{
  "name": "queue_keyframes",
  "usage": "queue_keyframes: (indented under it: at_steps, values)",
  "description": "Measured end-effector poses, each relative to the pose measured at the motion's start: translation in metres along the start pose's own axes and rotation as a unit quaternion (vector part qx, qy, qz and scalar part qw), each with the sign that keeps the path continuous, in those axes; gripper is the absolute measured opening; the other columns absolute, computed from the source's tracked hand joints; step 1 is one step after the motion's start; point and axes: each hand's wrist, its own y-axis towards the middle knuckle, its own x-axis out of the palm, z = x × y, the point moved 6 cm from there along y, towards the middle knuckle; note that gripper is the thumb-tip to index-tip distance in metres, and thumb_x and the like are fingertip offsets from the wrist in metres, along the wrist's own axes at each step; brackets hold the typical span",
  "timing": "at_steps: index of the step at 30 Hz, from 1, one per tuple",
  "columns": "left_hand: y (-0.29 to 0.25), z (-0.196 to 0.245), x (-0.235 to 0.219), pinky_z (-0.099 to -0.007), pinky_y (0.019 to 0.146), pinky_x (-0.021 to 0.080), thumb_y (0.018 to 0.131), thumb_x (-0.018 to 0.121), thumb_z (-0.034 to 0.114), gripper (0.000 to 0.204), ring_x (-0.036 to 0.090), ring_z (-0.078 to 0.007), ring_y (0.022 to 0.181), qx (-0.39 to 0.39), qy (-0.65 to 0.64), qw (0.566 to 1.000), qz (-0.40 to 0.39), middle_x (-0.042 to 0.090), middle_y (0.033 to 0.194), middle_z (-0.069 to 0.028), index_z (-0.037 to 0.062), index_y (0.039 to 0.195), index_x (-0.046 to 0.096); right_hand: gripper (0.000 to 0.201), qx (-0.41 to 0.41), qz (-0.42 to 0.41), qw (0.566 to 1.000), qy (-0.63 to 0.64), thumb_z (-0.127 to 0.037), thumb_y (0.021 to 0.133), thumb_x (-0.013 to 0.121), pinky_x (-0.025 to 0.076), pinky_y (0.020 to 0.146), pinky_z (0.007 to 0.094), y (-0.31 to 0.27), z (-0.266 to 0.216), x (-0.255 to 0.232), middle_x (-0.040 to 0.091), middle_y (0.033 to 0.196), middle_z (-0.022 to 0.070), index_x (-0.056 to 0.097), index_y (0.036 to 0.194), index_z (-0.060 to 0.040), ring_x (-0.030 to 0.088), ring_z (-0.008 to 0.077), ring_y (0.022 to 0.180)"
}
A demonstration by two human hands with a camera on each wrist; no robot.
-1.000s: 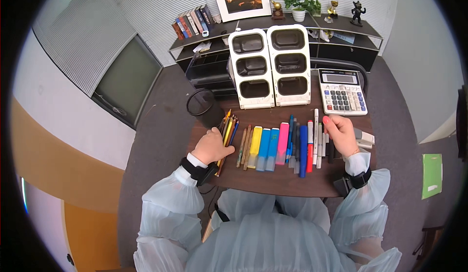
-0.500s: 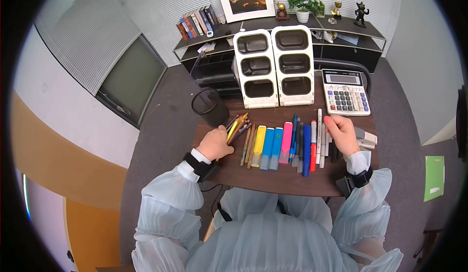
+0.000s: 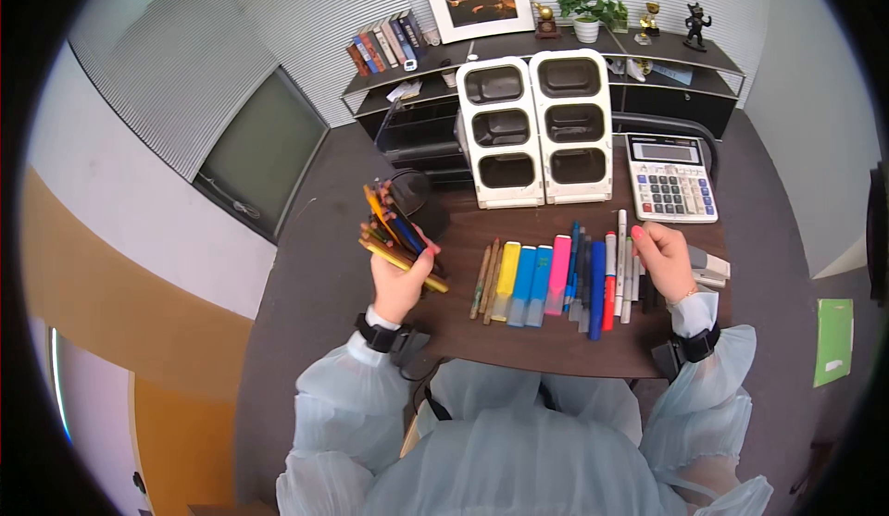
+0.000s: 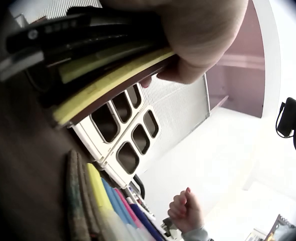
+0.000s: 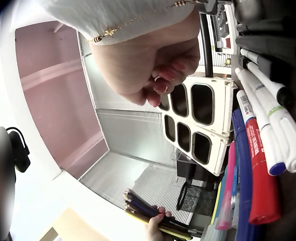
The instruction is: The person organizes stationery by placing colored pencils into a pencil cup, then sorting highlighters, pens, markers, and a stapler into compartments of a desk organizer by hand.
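Note:
My left hand holds a loose bundle of pencils, fanned out in front of the black mesh pen cup. Several dark pencils and a yellow one stick out past the fingers in the left wrist view. My right hand hovers by the right end of the marker row, its fingers loosely curled around nothing. A row on the table holds brown pencils, a yellow highlighter, blue highlighters, a pink highlighter, a thick blue marker, a red marker and white markers.
At the table's back stands a white organizer with dark compartments. A calculator lies at the back right, with a stapler-like grey item in front of it. Behind is a low shelf bearing books, a plant and figurines.
My left hand has gathered the pencils lying at the left of the table and lifted them, turning them up in front of the pen cup. My right hand has hardly moved.

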Motion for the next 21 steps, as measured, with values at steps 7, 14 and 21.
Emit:
queue_keyframes:
  at_steps: [7,14,21]
  values:
    - [-0.01,-0.02,-0.003,-0.0266,0.067,0.045,0.07,0.062,-0.005,0.029,0.054,-0.0135,0.076,-0.005,-0.008,0.997,0.077,0.052,0.085,-0.0049,0.0019,0.094,0.047,0.035,0.019,0.015,1.0,0.0,-0.024,0.087,0.051,0.03,0.044,0.0209,0.002,0.008,-0.001,0.045,0.051,-0.0014,0.051,0.06,-0.0008,0.039,0.0035,0.047]
    - [-0.008,-0.017,-0.005,-0.0234,0.069,0.042,0.069,0.065,-0.005,0.035,0.052,-0.0095,0.074,-0.001,-0.022,0.997,0.076,0.055,0.081,-0.0034,-0.0003,0.098,0.047,0.034,0.032,0.009,0.999,0.01,-0.023,0.087,0.051,0.032,0.044,0.021,0.001,0.009,0.002,0.046,0.052,-0.0007,0.051,0.061,-0.0007,0.04,0.0041,0.048]
    - [-0.012,-0.02,-0.003,-0.0243,0.07,0.042,0.068,0.064,-0.008,0.042,0.052,-0.0109,0.075,0.009,-0.067,0.997,0.05,0.052,0.077,-0.0037,0.0006,0.103,0.041,0.032,0.017,0.003,1.0,-0.005,-0.021,0.086,0.051,0.033,0.046,0.0223,0.003,0.012,0.004,0.045,0.051,0.0006,0.051,0.062,-0.0002,0.041,0.0056,0.048]
